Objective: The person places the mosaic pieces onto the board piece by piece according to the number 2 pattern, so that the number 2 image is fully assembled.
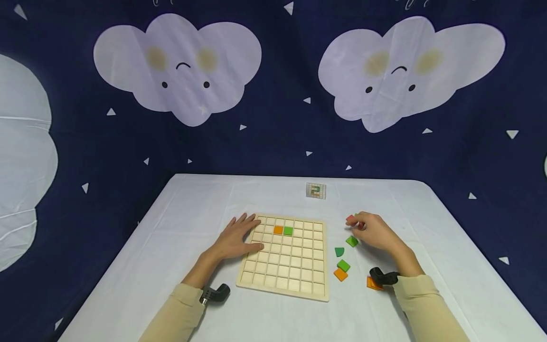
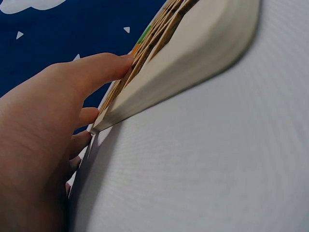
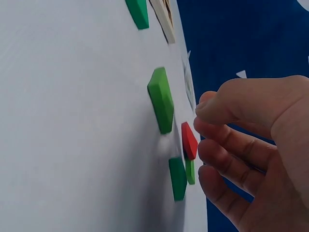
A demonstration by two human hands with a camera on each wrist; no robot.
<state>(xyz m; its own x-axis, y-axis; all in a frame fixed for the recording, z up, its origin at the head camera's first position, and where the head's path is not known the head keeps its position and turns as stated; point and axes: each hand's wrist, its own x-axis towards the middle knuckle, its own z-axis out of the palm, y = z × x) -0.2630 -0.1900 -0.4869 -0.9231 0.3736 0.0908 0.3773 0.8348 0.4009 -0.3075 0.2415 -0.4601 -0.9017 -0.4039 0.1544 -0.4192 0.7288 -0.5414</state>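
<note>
A wooden grid board (image 1: 283,289) lies on the table with an orange square tile (image 1: 278,230) and a green square tile (image 1: 288,231) side by side in its upper cells. My left hand (image 1: 234,240) rests on the board's left edge, fingers spread and thumb over the grid. To the right of the board, my right hand (image 1: 376,232) hovers with loosely bent fingers, thumb near the index finger. No piece shows between them in the right wrist view. Nearest to its fingertips are a red piece (image 3: 189,141), a dark green piece (image 3: 178,179) and a light green piece (image 3: 161,100).
Between board and right arm lie a green rounded piece (image 1: 339,251), a green tile (image 1: 344,265) and an orange tile (image 1: 340,274). More orange tiles (image 1: 373,284) sit partly under the right wrist camera. A small patterned card (image 1: 315,191) stands behind the board.
</note>
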